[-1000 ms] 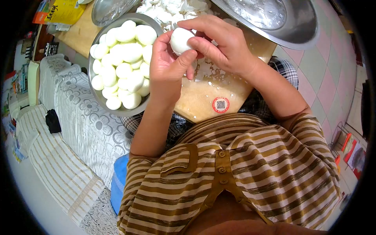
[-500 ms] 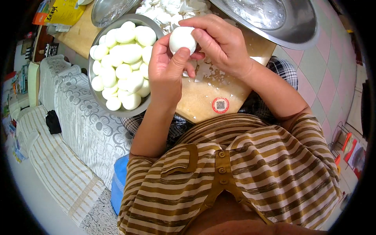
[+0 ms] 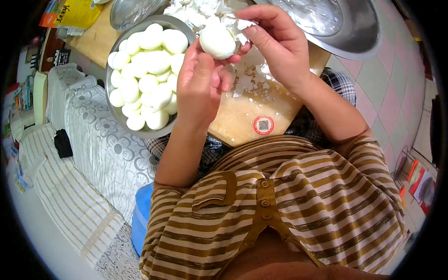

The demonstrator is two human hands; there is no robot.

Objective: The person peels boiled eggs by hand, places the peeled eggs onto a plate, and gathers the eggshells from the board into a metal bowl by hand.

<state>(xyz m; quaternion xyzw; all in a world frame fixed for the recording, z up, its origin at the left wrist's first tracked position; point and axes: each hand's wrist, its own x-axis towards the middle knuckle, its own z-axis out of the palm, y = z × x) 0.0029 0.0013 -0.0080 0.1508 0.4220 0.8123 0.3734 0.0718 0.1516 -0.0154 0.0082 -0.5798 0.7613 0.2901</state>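
A mostly bare boiled egg (image 3: 218, 42) rests in the fingers of my left hand (image 3: 201, 86), its surface smooth and pale. My right hand (image 3: 283, 49) pinches a piece of white eggshell (image 3: 244, 27) between thumb and forefinger, right beside the egg. Whether that shell still clings to the egg I cannot tell. To the left stands a metal bowl (image 3: 110, 100) heaped with several peeled eggs (image 3: 154, 63). Behind my hands lies a pile of white shells (image 3: 198, 10).
Small shell fragments are scattered over the wooden board (image 3: 242, 119), which bears a round red sticker (image 3: 263, 125). A large metal basin (image 3: 361, 39) stands at the back right. A clear lidded container (image 3: 133, 13) and a yellow packet (image 3: 77, 11) are at the back left.
My right hand has pulled up and right, drawing a piece of shell from the egg. The left hand's thumb has lifted off the egg's front, and more smooth surface shows.
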